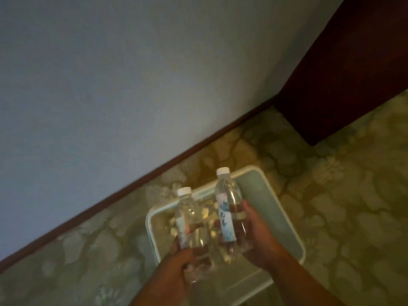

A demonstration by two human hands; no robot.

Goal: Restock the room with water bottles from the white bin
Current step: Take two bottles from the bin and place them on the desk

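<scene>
A white bin (284,208) stands on the patterned carpet near the wall. Above it I hold two clear water bottles with white caps and pale labels. My left hand (176,270) grips the lower part of the left bottle (187,219). My right hand (256,235) wraps around the right bottle (227,204), which tilts slightly and reaches higher. Both bottles hang over the bin's opening. The bin's inside is blurred behind the bottles, so I cannot tell what it holds.
A pale wall (132,85) with a dark baseboard (154,173) runs diagonally behind the bin. A dark red-brown piece of furniture or a door (344,74) rises at the upper right. Green-beige carpet (353,217) surrounds the bin.
</scene>
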